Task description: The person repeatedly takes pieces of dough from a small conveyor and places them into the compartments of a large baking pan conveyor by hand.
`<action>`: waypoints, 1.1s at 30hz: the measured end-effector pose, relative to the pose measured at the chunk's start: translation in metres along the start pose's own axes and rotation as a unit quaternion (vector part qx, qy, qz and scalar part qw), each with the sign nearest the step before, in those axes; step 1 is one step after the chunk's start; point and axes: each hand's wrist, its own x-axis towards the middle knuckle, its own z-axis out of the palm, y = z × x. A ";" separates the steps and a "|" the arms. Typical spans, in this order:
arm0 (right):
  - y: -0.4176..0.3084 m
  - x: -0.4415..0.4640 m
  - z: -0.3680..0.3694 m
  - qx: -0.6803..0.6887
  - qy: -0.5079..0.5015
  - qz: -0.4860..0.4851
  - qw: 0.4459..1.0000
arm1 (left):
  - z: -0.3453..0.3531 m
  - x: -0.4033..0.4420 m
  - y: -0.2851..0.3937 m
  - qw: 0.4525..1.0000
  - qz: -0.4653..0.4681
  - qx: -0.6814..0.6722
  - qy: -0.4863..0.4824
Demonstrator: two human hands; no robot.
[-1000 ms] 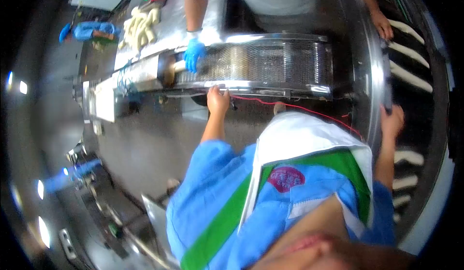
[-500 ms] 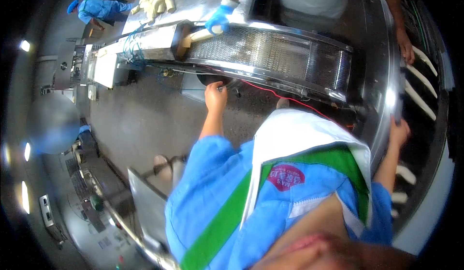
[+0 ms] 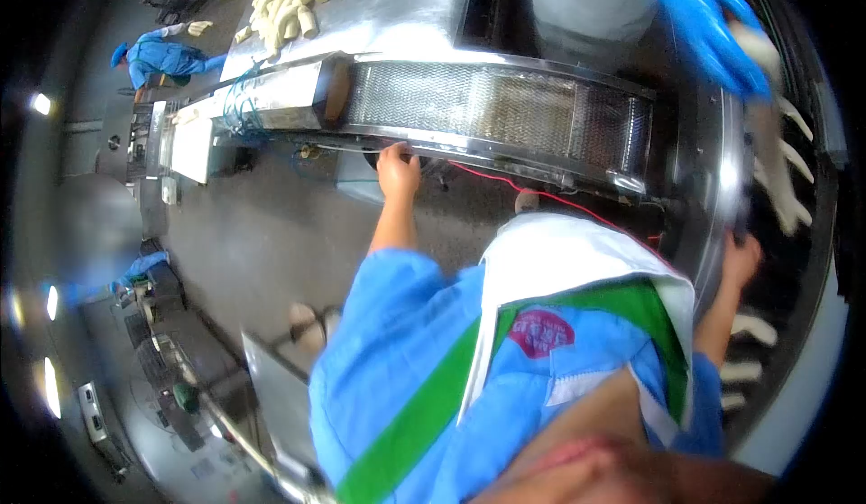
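Note:
My left hand [image 3: 398, 172] is closed at the near side frame of the mesh conveyor [image 3: 505, 98]. Its fingers are curled, and what they hold under the frame is hidden. My right hand [image 3: 741, 260] is wrapped on the metal rim [image 3: 729, 175] at the right, beside a dark trough. Long pale dough pieces [image 3: 787, 179] lie in that trough, with shorter dough pieces [image 3: 754, 327] nearer to me. Above them, a co-worker's blue-gloved hand [image 3: 704, 26] grips a pale piece, partly hidden by the glove.
Thick dough rolls [image 3: 287, 6] are piled on a steel table [image 3: 397, 17] behind the conveyor. A red cable [image 3: 541, 188] runs below the conveyor. A person in blue [image 3: 162, 57] bends at the far left. A metal panel [image 3: 275, 405] stands at the lower left.
The co-worker's gloved hand has moved from the conveyor to above the trough on the right. The dough piece has left the conveyor. My left hand has shifted slightly; my right stays at the rim.

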 end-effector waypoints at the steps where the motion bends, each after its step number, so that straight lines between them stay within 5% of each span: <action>1: -0.012 -0.004 -0.011 -0.031 -0.017 0.040 0.999 | -0.003 0.004 0.003 1.000 0.016 0.005 0.012; 33: -0.027 -0.025 -0.022 -0.114 -0.008 0.149 0.982 | -0.008 0.157 -0.023 0.987 -0.023 0.143 0.067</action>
